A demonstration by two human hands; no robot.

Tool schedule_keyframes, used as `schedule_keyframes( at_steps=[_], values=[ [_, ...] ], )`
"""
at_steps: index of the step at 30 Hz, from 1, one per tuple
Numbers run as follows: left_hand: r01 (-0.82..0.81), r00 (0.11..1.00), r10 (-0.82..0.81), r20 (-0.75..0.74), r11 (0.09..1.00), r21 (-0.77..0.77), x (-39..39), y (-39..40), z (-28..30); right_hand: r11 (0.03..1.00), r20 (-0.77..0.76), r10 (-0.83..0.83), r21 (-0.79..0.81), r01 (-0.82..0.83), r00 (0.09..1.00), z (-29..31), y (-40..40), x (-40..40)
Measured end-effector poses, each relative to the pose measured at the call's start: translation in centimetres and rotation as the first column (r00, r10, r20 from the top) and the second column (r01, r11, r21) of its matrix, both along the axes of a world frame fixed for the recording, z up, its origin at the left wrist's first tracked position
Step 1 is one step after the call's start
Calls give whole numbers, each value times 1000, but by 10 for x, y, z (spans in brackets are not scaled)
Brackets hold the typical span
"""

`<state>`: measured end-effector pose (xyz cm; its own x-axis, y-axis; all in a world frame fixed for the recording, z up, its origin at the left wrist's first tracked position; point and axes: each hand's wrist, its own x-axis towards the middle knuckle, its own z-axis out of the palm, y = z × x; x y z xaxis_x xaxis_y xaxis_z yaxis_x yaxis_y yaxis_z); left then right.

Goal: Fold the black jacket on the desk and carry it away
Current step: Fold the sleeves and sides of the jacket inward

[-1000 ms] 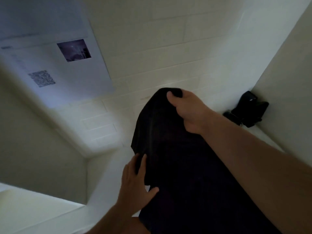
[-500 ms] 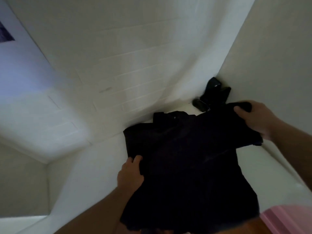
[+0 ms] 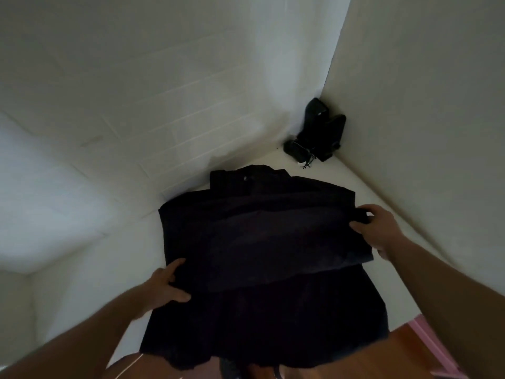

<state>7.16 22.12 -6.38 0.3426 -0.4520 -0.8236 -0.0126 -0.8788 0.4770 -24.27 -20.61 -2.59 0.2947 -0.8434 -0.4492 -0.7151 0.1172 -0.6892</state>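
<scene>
Jacket [image 3: 262,242]: flat on white surface [image 3: 363,187], hem hanging over near edge, sleeve folded across chest.
Left hand [image 3: 166,285]: gripping left side edge.
Right hand [image 3: 378,228]: pinching sleeve cuff.
Progress: early; remaining folds and carry-away left.

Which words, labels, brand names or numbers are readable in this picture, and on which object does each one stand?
No text can be read.
The black jacket has a small pale spot near its collar, too small to read.
The dark objects in the desk corner show a small glint, with no legible mark.
</scene>
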Motion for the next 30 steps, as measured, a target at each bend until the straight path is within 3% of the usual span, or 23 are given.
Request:
schedule_keyframes(
  at_steps=[1,2,3,4,6,7,9,10,12,14,15,16,20,24,27,28,30],
  values=[
    [-68,992,69,-105,998,19,4,-8,6,999,13,-7,31,6,1000,-9,1,-2],
    [-126,987,129,-100,991,35,10,-15,5,999,13,-6,52,5,1000,-18,2,-2],
    [-110,994,108,32,992,62,14,-25,6,999,21,2,50,-3,1000,-25,3,-1],
    [-41,966,16,258,995,90,15,-34,3,1000,4,19,23,-19,1000,-28,7,2],
    [82,753,-117,648,993,85,6,-57,0,995,-60,81,-52,-84,995,-33,12,5],
    [141,667,-111,736,990,22,-4,-69,-5,986,-114,119,-107,-132,986,-36,14,7],
    [266,602,-112,791,962,-66,-29,-99,-10,926,-289,178,-274,-260,941,-35,20,13],
    [336,568,-155,808,940,-57,-42,-113,-14,854,-351,217,-385,-351,911,-33,27,18],
    [431,489,-262,832,902,31,-66,-139,-23,610,-372,426,-555,-566,824,-37,48,34],
    [461,478,-376,794,877,138,-85,-161,-29,374,-440,641,-537,-756,629,-49,78,54],
    [463,474,-408,780,869,174,-89,-169,-33,337,-496,677,-448,-828,543,-56,90,63],
    [462,467,-432,772,863,204,-90,-175,-39,353,-542,670,-369,-860,507,-63,97,69],
    [489,474,-499,726,834,255,-69,-178,-64,522,-613,586,-214,-825,530,-103,70,66],
    [547,493,-531,689,805,229,-50,-181,-69,521,-612,624,-139,-842,487,-112,52,71],
    [585,374,-461,805,790,182,-37,-159,-61,494,-612,639,-137,-858,466,-99,48,71],
    [547,331,-429,841,813,200,-29,-146,-61,496,-628,604,-185,-848,490,-94,43,65],
    [355,358,-358,862,907,228,-10,-111,-64,523,-671,522,-235,-819,526,-92,31,46]
  ],
)
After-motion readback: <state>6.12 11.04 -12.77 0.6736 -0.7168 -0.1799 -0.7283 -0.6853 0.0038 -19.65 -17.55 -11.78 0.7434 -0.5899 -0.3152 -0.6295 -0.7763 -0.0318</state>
